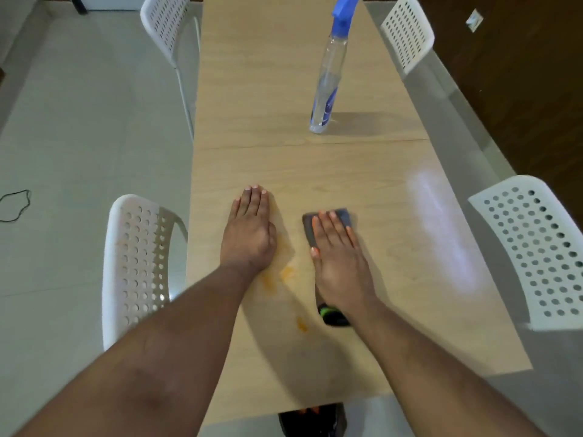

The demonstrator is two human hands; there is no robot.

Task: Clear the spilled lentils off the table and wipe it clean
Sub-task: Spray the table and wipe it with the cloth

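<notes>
My right hand (339, 258) lies flat with straight fingers on a grey cloth (344, 216), pressing it onto the light wooden table (394, 247). The cloth shows beyond my fingertips, and a dark green-trimmed part of it sticks out under my wrist (334, 316). My left hand (249, 231) rests flat on the table, fingers straight and together, a short way left of the cloth. Blurred orange lentil traces (285, 272) lie between my wrists, with another orange patch (301, 323) nearer the front edge.
A clear spray bottle (328, 80) with a blue trigger head stands further back on the table. White perforated chairs stand at the near left (138, 263), near right (542, 247), far left (167, 23) and far right (408, 29). A dark object (312, 421) sits below the front table edge.
</notes>
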